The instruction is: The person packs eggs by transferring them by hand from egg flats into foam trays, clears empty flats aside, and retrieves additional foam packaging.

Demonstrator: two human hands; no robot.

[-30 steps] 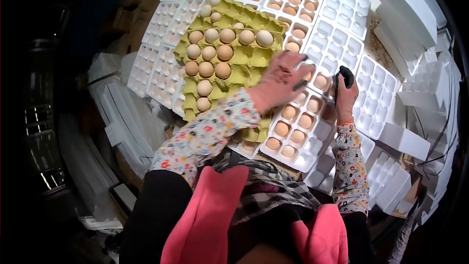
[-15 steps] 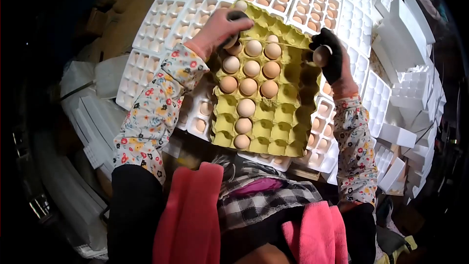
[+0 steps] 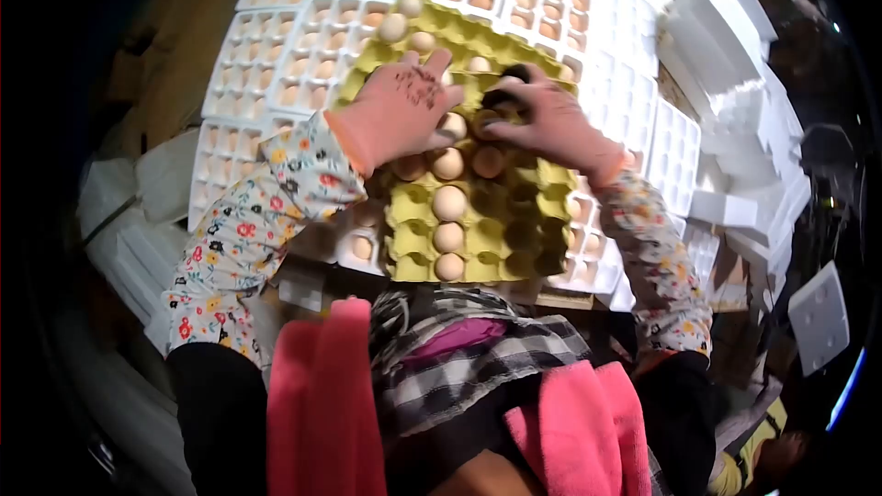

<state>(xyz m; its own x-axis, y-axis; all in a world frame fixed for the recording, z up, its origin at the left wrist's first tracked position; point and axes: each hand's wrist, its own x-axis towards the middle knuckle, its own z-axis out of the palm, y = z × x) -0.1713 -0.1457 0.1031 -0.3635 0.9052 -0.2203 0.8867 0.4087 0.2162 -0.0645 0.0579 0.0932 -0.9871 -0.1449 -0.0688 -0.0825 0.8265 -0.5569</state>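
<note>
A yellow molded egg tray (image 3: pixel 524 262) lies in front of me, partly filled with light brown eggs. A column of single eggs (image 3: pixel 449 204) runs down its near half. My left hand (image 3: pixel 395 115), in a pink glove, reaches over the tray's left side, its fingers curled round an egg (image 3: pixel 452 126). Facing it, my right hand (image 3: pixel 551 124), in a pink glove with dark fingers, pinches another egg (image 3: pixel 486 123) low over a cell. The hands partly hide the eggs beneath them. Loose eggs (image 3: pixel 393 28) sit at the far left of the yellow trays.
White foam trays (image 3: pixel 312 64) holding eggs cover the table beyond and to the left. Stacked white foam pieces (image 3: pixel 726 46) stand on the right, and more foam (image 3: pixel 138 220) lies at the left. Part of another person (image 3: pixel 767 445) shows at the lower right.
My right hand has come from the tray's right edge to its middle with an egg. My left hand has moved down over the tray's eggs. More eggs show at the far left.
</note>
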